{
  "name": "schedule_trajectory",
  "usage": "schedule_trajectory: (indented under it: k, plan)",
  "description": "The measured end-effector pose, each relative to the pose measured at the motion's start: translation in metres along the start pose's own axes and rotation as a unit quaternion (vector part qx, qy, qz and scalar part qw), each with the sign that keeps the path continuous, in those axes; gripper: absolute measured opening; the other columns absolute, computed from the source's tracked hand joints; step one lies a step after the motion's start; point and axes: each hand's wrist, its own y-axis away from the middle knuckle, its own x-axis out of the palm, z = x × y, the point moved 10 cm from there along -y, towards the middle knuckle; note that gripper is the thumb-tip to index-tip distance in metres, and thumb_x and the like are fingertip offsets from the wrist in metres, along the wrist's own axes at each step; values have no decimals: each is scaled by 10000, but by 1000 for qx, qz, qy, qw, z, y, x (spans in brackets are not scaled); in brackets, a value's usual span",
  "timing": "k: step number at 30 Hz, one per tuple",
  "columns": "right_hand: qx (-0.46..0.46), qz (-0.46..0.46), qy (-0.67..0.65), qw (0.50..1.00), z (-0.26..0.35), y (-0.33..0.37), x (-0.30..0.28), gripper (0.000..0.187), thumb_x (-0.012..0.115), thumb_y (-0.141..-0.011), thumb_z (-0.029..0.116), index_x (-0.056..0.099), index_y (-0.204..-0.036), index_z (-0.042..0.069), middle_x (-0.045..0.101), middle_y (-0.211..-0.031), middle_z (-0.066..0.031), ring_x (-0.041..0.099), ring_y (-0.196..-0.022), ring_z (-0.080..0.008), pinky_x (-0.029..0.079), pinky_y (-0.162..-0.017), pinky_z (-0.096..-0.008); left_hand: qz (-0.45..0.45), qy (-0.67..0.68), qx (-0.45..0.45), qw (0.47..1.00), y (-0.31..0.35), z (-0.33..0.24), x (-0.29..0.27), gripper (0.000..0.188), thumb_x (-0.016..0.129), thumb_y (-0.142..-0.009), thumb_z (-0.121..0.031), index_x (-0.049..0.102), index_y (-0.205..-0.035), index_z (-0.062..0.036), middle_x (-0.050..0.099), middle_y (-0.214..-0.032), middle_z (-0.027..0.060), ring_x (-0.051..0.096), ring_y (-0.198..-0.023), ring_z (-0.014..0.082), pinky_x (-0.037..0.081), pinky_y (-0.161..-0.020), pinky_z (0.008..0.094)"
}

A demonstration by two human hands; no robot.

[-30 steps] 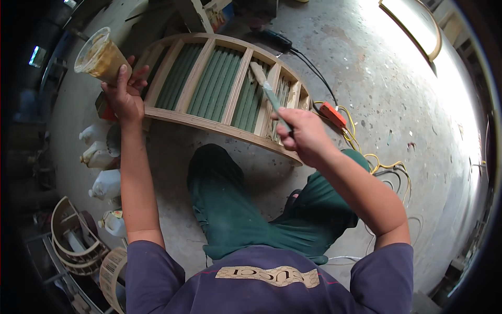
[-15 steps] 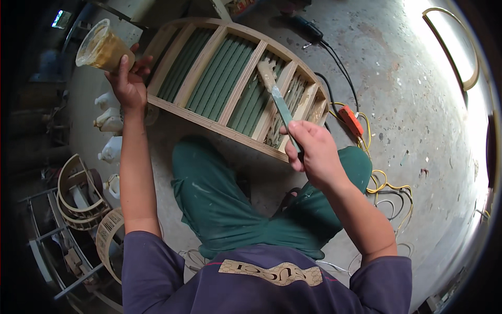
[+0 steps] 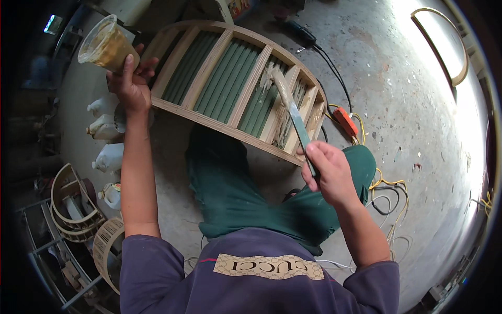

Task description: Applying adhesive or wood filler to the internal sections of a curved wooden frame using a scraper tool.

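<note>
My left hand [image 3: 130, 83] holds up a clear plastic cup [image 3: 104, 46] of yellowish liquid, left of an arched wooden frame [image 3: 206, 121]. The frame has slats across it, and green ribbed material shows between them. My right hand [image 3: 328, 172] grips a flat narrow blade [image 3: 292, 110] whose pale, glue-smeared tip rests on a slat near the frame's right end. The frame leans over my legs in green trousers [image 3: 235, 193].
White plastic jugs [image 3: 107, 125] stand on the concrete floor to the left. Curved wooden frames [image 3: 70, 204] lie lower left. An orange plug block [image 3: 345, 120] with black and yellow cables lies to the right. Another arched frame [image 3: 444, 47] sits top right.
My view has shifted, so the frame looks nearer. My right hand has slid the blade's tip along the slats at the frame's right end. The cup stays raised in my left hand.
</note>
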Motion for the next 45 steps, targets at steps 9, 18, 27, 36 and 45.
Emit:
schedule_trajectory:
  k: [9,18,27,36,45]
  plan:
    - [-38,-48,-43,997,-27,-44,13,292,538,-1083,301,643,-1097,29,569,-641,6,448,-462,-61,348,-439,-196,-11,54,-19,998,-2,7,1,491,630,-1004,-169,399,-1428,-87,692,-1220,206,763,-798,289,533,-583,296]
    - [9,-27,99,995,-40,-14,-3,309,535,-1089,298,671,-1045,24,548,-615,17,418,-457,-51,325,-434,-217,-6,51,0,999,-3,4,-2,460,646,-994,-174,444,-1387,-46,707,-1176,204,763,-783,303,526,-575,307]
    - [62,-27,221,973,-39,42,-23,307,560,-1073,274,688,-992,7,501,-616,40,425,-502,-41,312,-460,-237,-26,78,0,997,-4,7,-11,390,652,-983,-151,512,-1299,30,722,-1127,219,767,-776,318,526,-560,311]
    - [70,-26,271,960,17,70,-39,276,572,-1057,219,684,-954,-11,463,-608,70,410,-513,-28,299,-454,-245,-15,93,3,996,-3,8,-9,401,661,-980,-130,481,-1316,-7,727,-1086,182,768,-768,315,526,-546,298]
    - [-140,-116,515,838,63,27,-24,228,552,-1060,194,639,-1040,-16,672,-726,-100,631,-596,-179,499,-601,-332,2,96,4,995,-6,8,-5,408,664,-979,-106,459,-1322,-25,729,-1100,179,769,-769,309,521,-547,298]
